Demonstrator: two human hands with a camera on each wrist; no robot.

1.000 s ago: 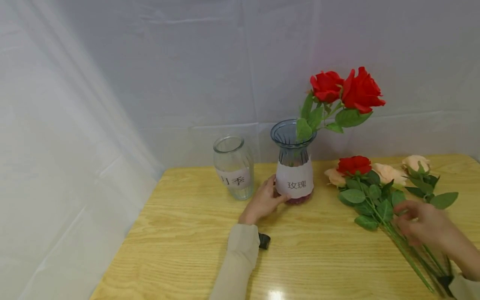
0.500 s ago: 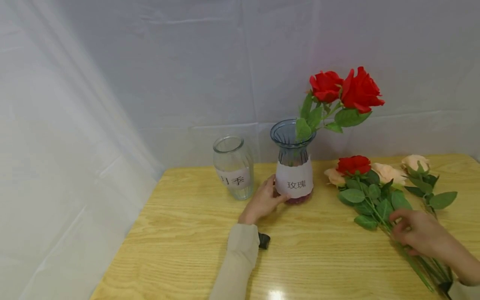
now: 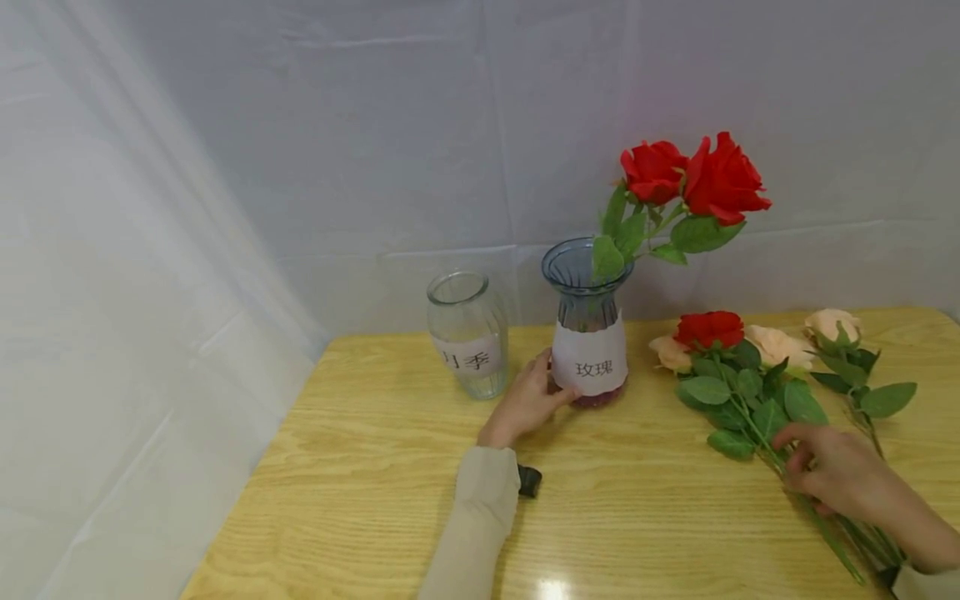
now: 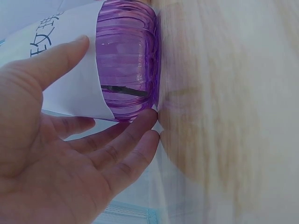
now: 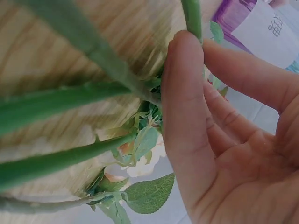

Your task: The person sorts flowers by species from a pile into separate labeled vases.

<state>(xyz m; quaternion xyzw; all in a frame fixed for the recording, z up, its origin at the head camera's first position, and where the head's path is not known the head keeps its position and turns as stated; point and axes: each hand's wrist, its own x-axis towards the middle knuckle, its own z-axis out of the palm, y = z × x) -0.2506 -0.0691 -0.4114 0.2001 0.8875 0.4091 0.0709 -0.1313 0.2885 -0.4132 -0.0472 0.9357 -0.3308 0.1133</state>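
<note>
My left hand [image 3: 525,404] holds the low part of a blue-and-purple glass vase [image 3: 588,358] with a white paper label. Its thumb lies on the label and its fingers are behind, as the left wrist view shows. Two red roses [image 3: 723,183] stand in this vase, leaning right. My right hand [image 3: 840,471] is over the stems of the flowers lying at the right. In the right wrist view, its thumb and forefinger pinch a green stem [image 5: 192,14]. That stem appears to run up to the lying red rose [image 3: 708,330].
A clear glass vase [image 3: 467,333] with a labelled front stands left of the held vase. Peach-coloured flowers [image 3: 780,347] lie beside the red one, another peach flower [image 3: 832,327] farther right. The wooden table [image 3: 360,492] ends at a pale cloth backdrop [image 3: 390,167].
My right hand has moved a little left and downward along the stems, its thumb and forefinger coming onto one. The left hand and both vases have stayed put.
</note>
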